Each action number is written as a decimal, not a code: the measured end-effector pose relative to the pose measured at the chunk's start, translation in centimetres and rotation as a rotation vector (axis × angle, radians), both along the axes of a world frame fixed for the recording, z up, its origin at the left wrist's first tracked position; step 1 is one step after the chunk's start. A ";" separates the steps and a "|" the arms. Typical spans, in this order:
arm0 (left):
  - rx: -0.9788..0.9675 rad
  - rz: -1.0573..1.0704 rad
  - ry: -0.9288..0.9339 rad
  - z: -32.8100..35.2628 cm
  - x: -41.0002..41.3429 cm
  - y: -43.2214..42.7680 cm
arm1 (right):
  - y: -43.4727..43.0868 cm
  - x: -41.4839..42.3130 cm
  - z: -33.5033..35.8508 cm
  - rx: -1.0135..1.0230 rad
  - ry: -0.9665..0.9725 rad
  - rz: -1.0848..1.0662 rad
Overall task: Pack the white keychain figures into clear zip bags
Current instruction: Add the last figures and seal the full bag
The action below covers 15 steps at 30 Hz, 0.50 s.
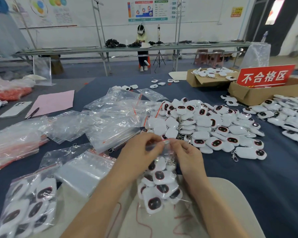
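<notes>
Fingers of the left hand [141,148] and right hand [184,152] pinch the zip strip of a filled bag [160,184] at the tabletop's near edge; an unevenly pressed seal could let figures spill.

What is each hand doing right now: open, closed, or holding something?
Left hand: closed, pinching the top edge of the filled zip bag.
Right hand: closed, pinching the same bag's top edge.
</notes>
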<state>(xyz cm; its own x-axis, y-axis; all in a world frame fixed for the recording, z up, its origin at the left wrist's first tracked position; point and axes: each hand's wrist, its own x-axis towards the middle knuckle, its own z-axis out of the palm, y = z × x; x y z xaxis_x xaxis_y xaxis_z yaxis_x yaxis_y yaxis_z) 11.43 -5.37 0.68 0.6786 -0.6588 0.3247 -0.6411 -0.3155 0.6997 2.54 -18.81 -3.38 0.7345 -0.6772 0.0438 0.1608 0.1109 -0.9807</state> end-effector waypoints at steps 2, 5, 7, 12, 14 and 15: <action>0.123 -0.036 -0.061 0.9 -0.1 -0.9 | 0.1 -0.1 0.0 0.050 -0.026 -0.001; 0.155 -0.059 -0.098 1.6 0.1 -2.0 | 0.2 -0.1 0.2 0.109 -0.056 -0.010; 0.154 -0.078 -0.084 1.8 0.1 -2.5 | 0.2 -0.1 0.4 0.167 -0.059 -0.012; 0.208 -0.108 -0.029 2.0 0.5 -3.0 | 0.3 -0.2 0.6 0.166 -0.069 -0.005; 0.239 -0.118 -0.049 2.2 0.7 -3.0 | 0.4 -0.2 0.7 0.140 -0.055 0.013; 0.254 -0.124 -0.059 2.2 0.7 -2.9 | 0.3 -0.3 0.7 0.131 -0.050 0.026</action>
<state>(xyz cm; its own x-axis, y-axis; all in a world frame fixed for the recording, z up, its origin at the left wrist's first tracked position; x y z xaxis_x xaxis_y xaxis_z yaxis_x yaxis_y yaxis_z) 12.12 -8.30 2.91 0.5725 -0.8009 0.1754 -0.7229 -0.3921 0.5689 2.27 -18.47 -2.63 0.7507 -0.6607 -0.0065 0.2049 0.2421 -0.9484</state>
